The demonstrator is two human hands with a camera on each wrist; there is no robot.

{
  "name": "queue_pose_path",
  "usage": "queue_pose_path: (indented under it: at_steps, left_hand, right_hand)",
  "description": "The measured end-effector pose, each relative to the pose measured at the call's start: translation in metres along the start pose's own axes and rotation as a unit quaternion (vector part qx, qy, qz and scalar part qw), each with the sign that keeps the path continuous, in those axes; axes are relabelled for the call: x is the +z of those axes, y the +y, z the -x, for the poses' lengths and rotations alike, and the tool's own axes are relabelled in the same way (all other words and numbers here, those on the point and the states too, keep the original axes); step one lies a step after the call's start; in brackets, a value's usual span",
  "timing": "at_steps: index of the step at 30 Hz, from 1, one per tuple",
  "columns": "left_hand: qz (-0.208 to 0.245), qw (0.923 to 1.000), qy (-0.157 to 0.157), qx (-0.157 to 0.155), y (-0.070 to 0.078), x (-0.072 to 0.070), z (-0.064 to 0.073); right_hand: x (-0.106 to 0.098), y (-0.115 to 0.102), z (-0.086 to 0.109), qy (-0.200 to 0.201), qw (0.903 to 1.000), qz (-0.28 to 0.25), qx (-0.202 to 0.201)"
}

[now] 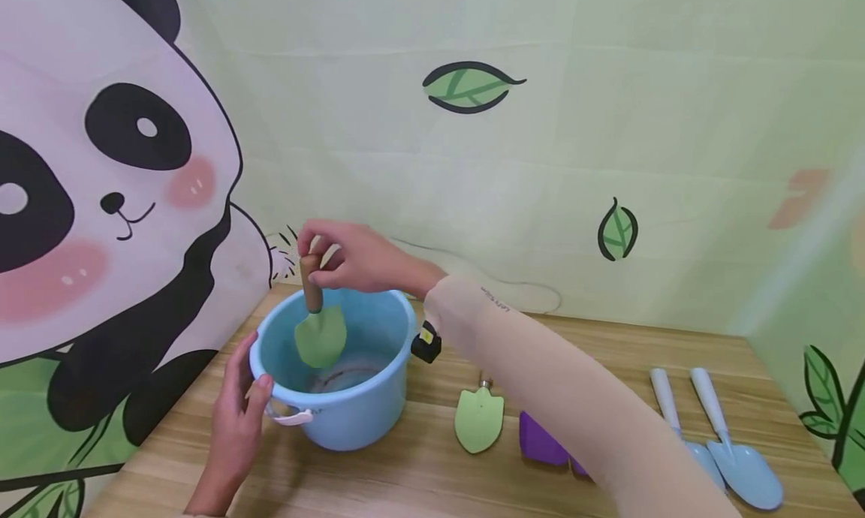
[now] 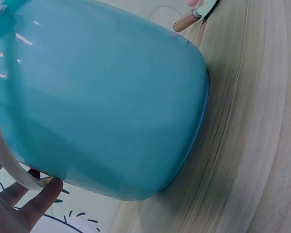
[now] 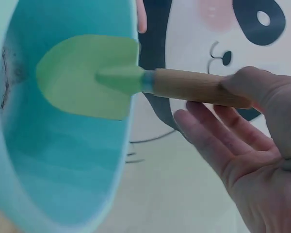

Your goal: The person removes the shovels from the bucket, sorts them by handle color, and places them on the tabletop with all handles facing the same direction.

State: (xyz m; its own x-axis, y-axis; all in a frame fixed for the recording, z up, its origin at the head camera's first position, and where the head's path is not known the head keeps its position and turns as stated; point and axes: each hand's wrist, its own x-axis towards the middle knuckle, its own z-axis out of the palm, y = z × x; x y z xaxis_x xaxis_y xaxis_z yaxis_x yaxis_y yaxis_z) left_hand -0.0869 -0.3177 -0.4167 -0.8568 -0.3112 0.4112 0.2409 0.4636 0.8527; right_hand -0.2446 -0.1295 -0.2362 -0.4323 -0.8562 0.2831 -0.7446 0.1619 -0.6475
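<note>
My right hand [image 1: 365, 259] pinches the wooden handle of a small hand trowel [image 1: 320, 339] near its top end. The trowel hangs with its light green blade pointing down, inside the mouth of a light blue bucket [image 1: 358, 422]. In the right wrist view the thumb presses on the trowel handle [image 3: 189, 86], while the other fingers lie below it. On the bucket's left side, my left hand [image 1: 236, 413] grips the rim beside the white carrying handle [image 1: 293, 419]. The bucket stands upright on the table, and dark marks show on its floor.
Right of the bucket lies another green-bladed tool [image 1: 479, 420], its handle hidden behind my right forearm. A purple object [image 1: 543, 438] is partly covered by that arm. Two light blue shovels [image 1: 750, 477] lie farther right on the wooden table [image 1: 378, 484]. A panda-printed cloth [image 1: 541, 150] hangs behind.
</note>
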Motion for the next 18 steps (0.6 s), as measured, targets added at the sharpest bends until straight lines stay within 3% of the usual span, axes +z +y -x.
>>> queue_pose_path:
  at_steps: [6,12,18]
  left_hand:
    - [-0.004,0.9999,0.004,0.009,0.000,0.001,-0.001]
    - [-0.002,0.9999,0.003,0.016,-0.002,0.001,-0.001]
    - [-0.007,0.9997,0.006,0.021,-0.003,0.002,0.000]
  right_hand:
    - [-0.030,-0.005,0.022,0.105,0.9938,-0.035,0.004]
    - [-0.060,-0.021,0.051,0.195,0.9766,-0.091,-0.003]
    - [-0.087,-0.013,0.074,0.250,0.9585,-0.137,-0.010]
